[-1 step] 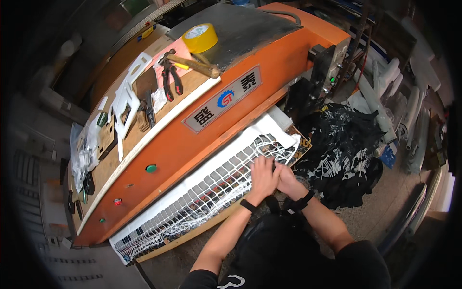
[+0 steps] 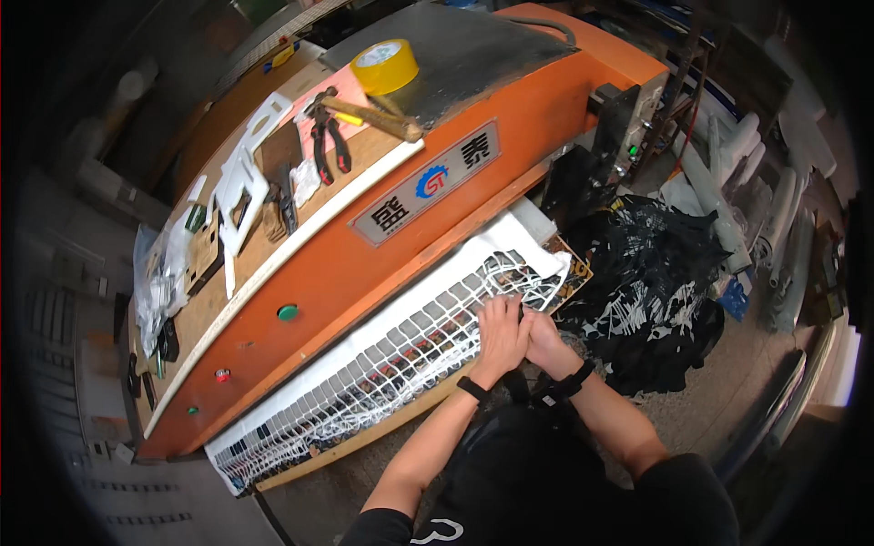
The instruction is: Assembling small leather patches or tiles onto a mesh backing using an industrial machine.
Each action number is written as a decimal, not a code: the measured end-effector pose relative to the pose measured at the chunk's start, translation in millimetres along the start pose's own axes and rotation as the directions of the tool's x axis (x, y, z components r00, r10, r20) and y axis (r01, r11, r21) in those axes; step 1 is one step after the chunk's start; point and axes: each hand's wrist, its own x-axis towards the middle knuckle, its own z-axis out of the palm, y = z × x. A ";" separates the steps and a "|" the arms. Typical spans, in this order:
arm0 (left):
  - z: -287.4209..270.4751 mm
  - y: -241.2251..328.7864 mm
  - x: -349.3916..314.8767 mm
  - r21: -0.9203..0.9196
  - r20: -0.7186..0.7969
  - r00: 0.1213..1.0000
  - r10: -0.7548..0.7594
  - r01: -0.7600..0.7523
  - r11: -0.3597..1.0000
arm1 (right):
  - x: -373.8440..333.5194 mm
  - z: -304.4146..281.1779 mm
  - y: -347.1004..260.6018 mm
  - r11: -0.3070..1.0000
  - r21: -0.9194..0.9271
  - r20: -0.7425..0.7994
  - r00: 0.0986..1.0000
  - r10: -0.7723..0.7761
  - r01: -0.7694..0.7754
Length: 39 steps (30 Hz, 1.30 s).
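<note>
A white lattice sheet (image 2: 414, 337), cut into rows of openings, lies along the machine's front over a wooden board (image 2: 355, 443). My left hand (image 2: 503, 337) rests on its near right part, back upward, fingers reaching forward over the strands and slightly apart. Close beside it, my right hand (image 2: 545, 340) is closed with its fingers curled. Its fingertips are partly hidden near my left hand, and what they grip cannot be made out. Loose white strands bunch up at the sheet's right end, and patterned pieces show through the openings.
Behind the sheet stands an orange machine (image 2: 319, 273) with green and red buttons. A hammer (image 2: 373, 118), pliers (image 2: 330, 146), yellow tape (image 2: 385, 68) and white cut-out frames (image 2: 244, 196) lie on top. A pile of black and white scraps (image 2: 646, 282) covers the floor at right, near rolls (image 2: 774, 227).
The view has shifted very slightly. My hands keep the same pose at the sheet's right part, and nothing has visibly been taken hold of or let go.
</note>
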 end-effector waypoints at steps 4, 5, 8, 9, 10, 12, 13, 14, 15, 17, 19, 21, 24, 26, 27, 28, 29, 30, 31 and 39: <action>6.2 -7.7 -26.2 -0.051 0.191 0.974 -0.126 0.138 0.989 | -10.9 4.5 12.7 0.996 -0.042 -0.060 0.995 0.081 -0.084; 6.0 -11.1 -35.1 0.005 0.291 0.947 -0.138 0.143 0.990 | -21.0 22.1 10.0 0.997 -0.020 -0.142 0.988 0.067 -0.071; 3.3 6.5 -50.5 0.076 0.276 0.950 -0.147 0.131 0.988 | -23.0 13.9 14.9 0.974 -0.191 -0.140 0.986 0.094 -0.120; -7.1 16.9 -46.2 0.029 0.354 0.914 -0.197 0.200 0.979 | -24.2 6.5 16.2 0.955 -0.265 -0.145 0.985 0.096 -0.133; -20.1 27.1 -41.8 -0.015 0.428 0.870 -0.246 0.279 0.960 | -25.4 -1.7 18.1 0.929 -0.340 -0.145 0.984 0.104 -0.149; -35.5 31.0 -45.1 -0.014 0.474 0.845 -0.248 0.288 0.958 | -27.0 -12.2 23.3 0.857 -0.488 -0.133 0.984 0.116 -0.167; -30.2 23.8 -53.8 -0.061 0.475 0.846 -0.243 0.307 0.950 | -26.2 -14.4 26.8 0.809 -0.565 -0.116 0.986 0.115 -0.161; -32.4 19.3 -61.3 -0.224 0.476 0.850 -0.224 0.364 0.904 | -25.7 -20.7 29.6 0.760 -0.633 -0.106 0.989 0.104 -0.148; -37.0 14.5 -68.4 -0.261 0.495 0.845 -0.204 0.368 0.893 | -26.0 -26.6 31.9 0.707 -0.696 -0.096 0.992 0.088 -0.130; -47.9 -4.4 -89.7 -0.232 0.443 0.865 -0.238 0.367 0.901 | -20.5 -29.2 39.5 0.571 -0.815 -0.050 0.994 0.093 -0.094; -92.1 -40.1 -109.8 -0.382 0.455 0.873 -0.174 0.368 0.848 | -28.8 -32.1 46.0 0.493 -0.867 -0.067 0.997 0.041 -0.079; -137.1 -80.4 -157.8 -0.475 0.282 0.957 -0.072 0.204 0.856 | -38.8 -54.6 48.4 0.361 -0.915 -0.194 0.981 -0.012 -0.177; -234.2 -154.3 -232.9 -0.410 0.217 0.844 -0.491 0.535 0.739 | -50.0 -177.9 11.8 0.093 -0.949 -0.316 0.886 -0.339 -0.303; -261.2 -242.9 -328.8 -0.322 -0.198 0.676 -0.710 0.639 0.698 | -60.4 -184.0 -20.1 0.039 -0.813 -0.503 0.666 -0.551 -0.581; -293.5 -271.2 -361.4 -0.313 -0.343 0.552 -0.760 0.696 0.646 | -80.5 -200.4 -48.6 0.491 -0.828 -0.481 0.794 -0.373 -0.271; -318.7 -304.5 -398.6 -0.259 -0.438 0.434 -0.788 0.778 0.572 | -93.7 -203.3 -68.8 0.843 -0.537 -0.328 0.915 -0.237 0.026; -342.5 -331.5 -443.5 -0.115 -0.653 0.384 -0.653 0.802 0.586 | -93.7 -188.9 -75.8 0.909 -0.417 -0.527 0.814 -0.243 0.000; -370.7 -342.4 -481.2 -0.035 -0.730 0.367 -0.577 0.822 0.568 | -93.7 -173.2 -82.0 0.954 -0.300 -0.706 0.674 -0.219 -0.004; -386.0 -362.9 -499.5 -0.031 -0.728 0.350 -0.589 0.842 0.539 | -108.8 -172.7 -103.5 0.963 -0.261 -0.693 0.683 -0.230 0.060; -436.4 -442.5 -508.5 -0.025 -0.452 0.654 -0.607 0.671 0.741 | -119.2 -99.3 68.8 0.250 -0.899 -0.431 0.826 -0.363 -0.359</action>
